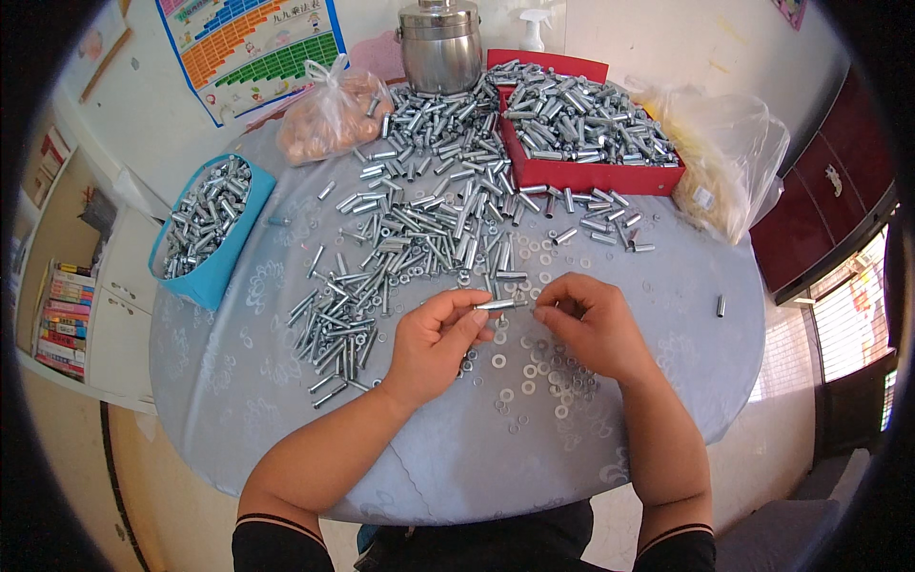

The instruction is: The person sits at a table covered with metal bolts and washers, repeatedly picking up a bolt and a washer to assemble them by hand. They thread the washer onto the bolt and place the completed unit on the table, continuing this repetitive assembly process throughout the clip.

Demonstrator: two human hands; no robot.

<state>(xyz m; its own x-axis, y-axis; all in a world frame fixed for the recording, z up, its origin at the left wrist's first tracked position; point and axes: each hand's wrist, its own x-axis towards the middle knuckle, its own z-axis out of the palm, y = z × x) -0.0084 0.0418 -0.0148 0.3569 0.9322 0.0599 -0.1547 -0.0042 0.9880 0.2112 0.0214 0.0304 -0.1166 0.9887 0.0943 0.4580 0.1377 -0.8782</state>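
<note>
Left hand [434, 341], one: thumb and forefinger pinching a silvery metal bolt [500, 304], held roughly level on the near side of the red box [600, 178], its free end directed at the other hand. Right hand [593, 329], one: also on the near side of the red box, just beside that free end; thumb and forefinger drawn close together, other fingers curled; whether anything small sits between the tips cannot be told. Washers [499, 361], many, flat rings: strewn around and between the hands, nearer the person than the red box. Loose bolts and sleeves [434, 238], a large heap: spread to the left and near side of the red box, some against its wall. The red box itself: heaped above the rim with like metal pieces. Single metal piece [721, 306], one: alone, to the near right of the red box. Clear bag [729, 172], yellowish contents: just right of the red box. Blue bin [214, 279], filled with metal pieces: well left of the red box. Tied plastic bag [329, 119], round brownish contents: left of the red box. Lidded steel pot [441, 48]: behind and left of the red box. White spray bottle [533, 30]: behind the red box.
</note>
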